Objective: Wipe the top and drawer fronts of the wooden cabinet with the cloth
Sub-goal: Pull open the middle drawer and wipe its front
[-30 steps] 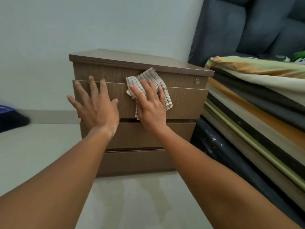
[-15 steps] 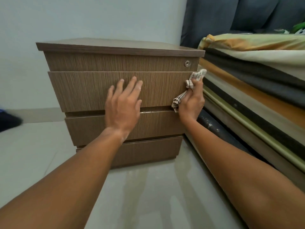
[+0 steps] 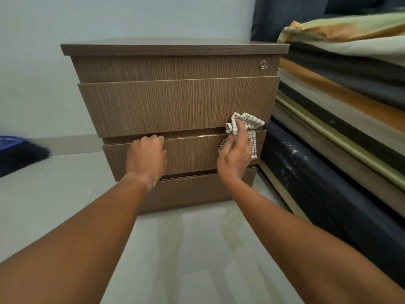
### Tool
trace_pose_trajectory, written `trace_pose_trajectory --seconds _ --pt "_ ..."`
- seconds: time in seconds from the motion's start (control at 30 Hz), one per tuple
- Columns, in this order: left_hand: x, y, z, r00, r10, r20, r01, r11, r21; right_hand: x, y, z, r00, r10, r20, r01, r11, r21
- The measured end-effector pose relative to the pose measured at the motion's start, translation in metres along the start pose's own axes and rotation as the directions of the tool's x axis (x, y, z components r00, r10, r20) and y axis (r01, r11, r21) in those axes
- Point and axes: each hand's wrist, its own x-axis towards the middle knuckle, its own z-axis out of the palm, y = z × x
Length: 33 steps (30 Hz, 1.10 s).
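wooden cabinet standing on a pale floor against the wall, with stacked mattresses just beside its right side. right hand grips the bunched checked cloth, pressing it against the lower right corner of the second drawer front, at the gap above the third drawer front. left hand, fingers curled, hooks over the top edge of the third drawer front.

Count: 1 wooden cabinet, with 4 drawer fronts stacked on it. 1 round lock on the top front, right end. 1 checked cloth. 2 hands: left hand, right hand. 1 blue object, far left, blurred. Bedding stack at right: layers not countable.
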Motion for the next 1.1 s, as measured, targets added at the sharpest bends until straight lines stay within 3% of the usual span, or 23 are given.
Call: trace_pose_trajectory --seconds 0.1,0.17,0.27,0.4,0.53,0.6,0.7,0.8,0.9,1.0,1.1 --pt "0.002 -0.005 -0.004 1.000 -0.016 -0.018 0.016 1.000 -0.026 0.000 -0.006 0.002 0.994 -0.107 -0.009 0.107 0.994 -0.015" --pt "0.001 -0.009 -0.006 0.999 0.002 -0.052 -0.003 1.000 -0.021 -0.001 -0.013 0.006 0.970 -0.234 0.064 0.236 0.971 -0.029" --pt "-0.003 -0.017 -0.011 0.997 0.030 -0.068 -0.036 0.996 -0.088 -0.009 -0.027 0.015 0.848 -0.443 0.292 0.471 0.882 -0.030" --pt "-0.002 -0.021 -0.013 0.996 0.053 -0.073 -0.057 0.997 -0.048 -0.034 -0.032 0.036 0.635 -0.567 0.525 0.706 0.702 -0.095" --pt "0.001 -0.024 -0.010 0.997 0.028 -0.068 -0.033 0.997 -0.070 -0.034 -0.026 0.039 0.593 -0.614 0.521 0.785 0.584 -0.205" --pt "0.000 -0.021 -0.011 0.997 0.035 -0.067 -0.042 0.993 -0.106 -0.020 -0.020 0.028 0.611 -0.593 0.523 0.778 0.570 -0.263" --pt "0.001 -0.017 -0.012 0.996 0.046 -0.076 -0.052 0.996 -0.074 0.004 -0.001 0.004 0.710 -0.502 0.495 0.687 0.649 -0.327" --pt "0.004 -0.015 -0.011 0.995 0.060 -0.079 -0.063 0.997 -0.039 0.027 0.020 -0.020 0.826 -0.409 0.387 0.550 0.733 -0.399" --pt "0.007 -0.011 -0.009 0.995 0.084 -0.052 -0.091 0.987 -0.133 0.043 0.033 -0.037 0.910 -0.332 0.249 0.413 0.785 -0.462" --pt "0.008 0.000 -0.005 0.994 0.098 0.057 -0.073 0.937 -0.342 0.046 0.047 -0.043 0.966 -0.249 0.072 0.257 0.876 -0.407" --pt "0.011 0.007 0.000 0.984 0.120 0.129 -0.056 0.908 -0.416 0.035 0.050 -0.034 0.998 -0.021 -0.067 0.007 0.977 -0.213"
